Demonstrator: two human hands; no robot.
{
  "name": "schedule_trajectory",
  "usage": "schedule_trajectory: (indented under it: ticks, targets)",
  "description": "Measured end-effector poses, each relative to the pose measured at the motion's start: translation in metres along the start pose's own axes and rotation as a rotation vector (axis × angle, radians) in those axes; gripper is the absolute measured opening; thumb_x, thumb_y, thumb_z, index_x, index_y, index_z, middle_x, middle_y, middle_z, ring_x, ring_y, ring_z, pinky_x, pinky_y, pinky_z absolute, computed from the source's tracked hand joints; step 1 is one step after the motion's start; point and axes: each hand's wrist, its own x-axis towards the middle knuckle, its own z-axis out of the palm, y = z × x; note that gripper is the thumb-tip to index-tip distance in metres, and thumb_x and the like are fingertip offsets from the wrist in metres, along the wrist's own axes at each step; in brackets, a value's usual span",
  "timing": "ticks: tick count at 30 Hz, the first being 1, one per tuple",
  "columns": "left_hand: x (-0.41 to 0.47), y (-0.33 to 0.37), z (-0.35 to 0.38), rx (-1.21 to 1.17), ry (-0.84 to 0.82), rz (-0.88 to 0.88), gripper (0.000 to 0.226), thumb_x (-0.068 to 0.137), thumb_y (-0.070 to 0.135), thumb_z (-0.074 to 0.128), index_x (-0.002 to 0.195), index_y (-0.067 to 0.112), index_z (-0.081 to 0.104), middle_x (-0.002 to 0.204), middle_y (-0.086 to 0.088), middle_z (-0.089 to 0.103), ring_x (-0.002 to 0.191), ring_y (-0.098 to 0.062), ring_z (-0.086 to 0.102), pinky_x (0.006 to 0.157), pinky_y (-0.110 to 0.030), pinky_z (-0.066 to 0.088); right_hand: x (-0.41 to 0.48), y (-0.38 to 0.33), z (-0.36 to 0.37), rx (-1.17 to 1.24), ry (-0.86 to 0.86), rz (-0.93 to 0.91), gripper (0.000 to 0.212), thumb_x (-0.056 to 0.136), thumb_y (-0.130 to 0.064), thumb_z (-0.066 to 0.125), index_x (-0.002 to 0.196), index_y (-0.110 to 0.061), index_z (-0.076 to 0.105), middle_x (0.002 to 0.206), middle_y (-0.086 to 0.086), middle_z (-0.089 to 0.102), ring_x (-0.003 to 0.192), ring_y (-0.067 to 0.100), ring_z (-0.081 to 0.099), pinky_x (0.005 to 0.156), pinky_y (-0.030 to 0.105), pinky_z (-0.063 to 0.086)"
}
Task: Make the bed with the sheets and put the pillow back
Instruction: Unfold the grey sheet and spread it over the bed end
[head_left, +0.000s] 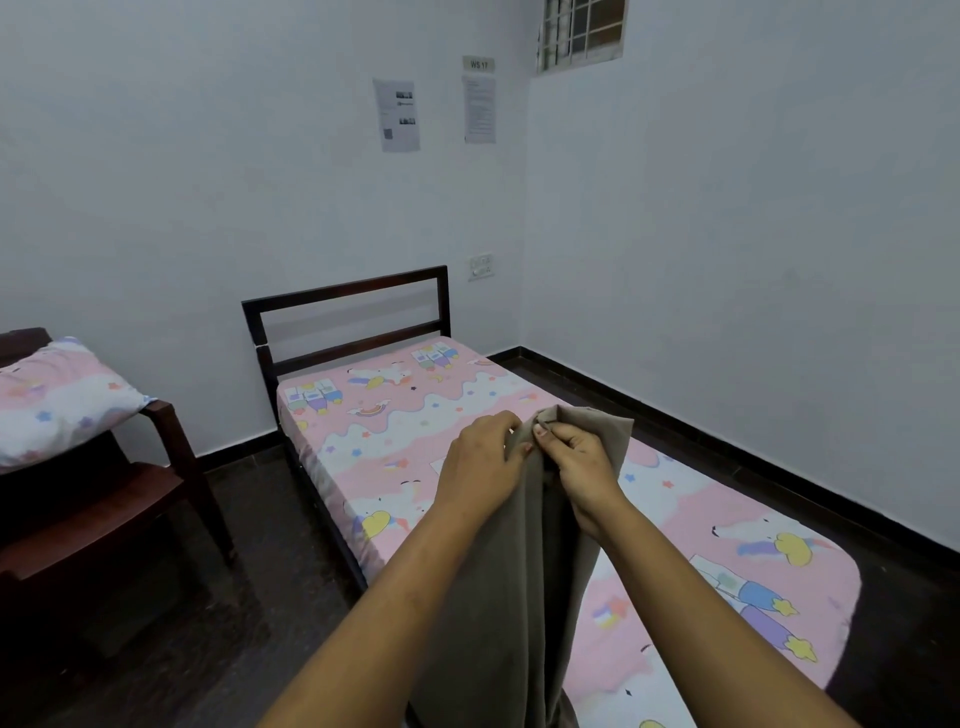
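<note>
A single bed (395, 431) with a dark metal headboard carries a pink and white cartoon-print fitted sheet. I hold a grey-brown sheet (514, 597) up over the bed's middle; it hangs down between my forearms. My left hand (480, 457) grips its top edge. Close beside it, my right hand (579, 462) pinches the same edge with thumb and fingers. The matching pink pillow (57, 400) lies on a dark wooden chair at the left.
The wooden chair (171, 467) stands left of the bed across a strip of dark floor (249, 597). White walls close in behind and right of the bed. A switch plate (480, 266) sits near the headboard (345, 312).
</note>
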Motion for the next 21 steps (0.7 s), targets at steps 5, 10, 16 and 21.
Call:
schedule_trajectory:
  ticks: [5, 10, 16, 21]
  targets:
    - [0.0, 0.014, 0.0, 0.089, -0.013, -0.046, 0.014, 0.085, 0.011, 0.047, 0.097, 0.012, 0.054, 0.098, -0.007, 0.057, 0.089, -0.025, 0.053, 0.076, -0.035, 0.047, -0.001, 0.003, 0.002, 0.007, 0.024, 0.004, 0.021, 0.097, -0.014, 0.051, 0.087, -0.009, 0.069, 0.079, 0.005, 0.068, 0.073, 0.011, 0.06, 0.065, 0.02, 0.049]
    - [0.007, 0.016, 0.002, -0.013, -0.011, -0.105, 0.016, 0.082, 0.0, 0.041, 0.075, 0.015, 0.043, 0.08, -0.008, 0.051, 0.076, -0.026, 0.046, 0.063, -0.031, 0.037, 0.002, 0.009, 0.006, -0.03, 0.062, -0.011, 0.021, 0.099, -0.016, 0.048, 0.094, -0.017, 0.069, 0.099, 0.009, 0.071, 0.095, 0.022, 0.066, 0.088, 0.036, 0.052]
    - [0.021, -0.031, -0.009, -0.559, 0.056, -0.59, 0.023, 0.069, -0.002, 0.037, 0.061, 0.014, 0.052, 0.067, -0.007, 0.05, 0.069, -0.021, 0.042, 0.059, -0.029, 0.031, 0.019, -0.005, -0.013, 0.221, 0.238, 0.042, 0.027, 0.104, -0.02, 0.036, 0.092, -0.019, 0.059, 0.095, 0.005, 0.065, 0.087, 0.017, 0.06, 0.083, 0.029, 0.05]
    - [0.029, -0.071, -0.042, -1.115, 0.361, -0.949, 0.022, 0.069, -0.003, 0.04, 0.058, 0.015, 0.044, 0.062, -0.004, 0.041, 0.06, -0.017, 0.035, 0.054, -0.027, 0.03, 0.03, -0.029, -0.047, 0.183, 0.327, 0.04, 0.03, 0.105, -0.025, 0.032, 0.083, -0.018, 0.052, 0.084, 0.002, 0.058, 0.076, 0.015, 0.055, 0.075, 0.03, 0.051]
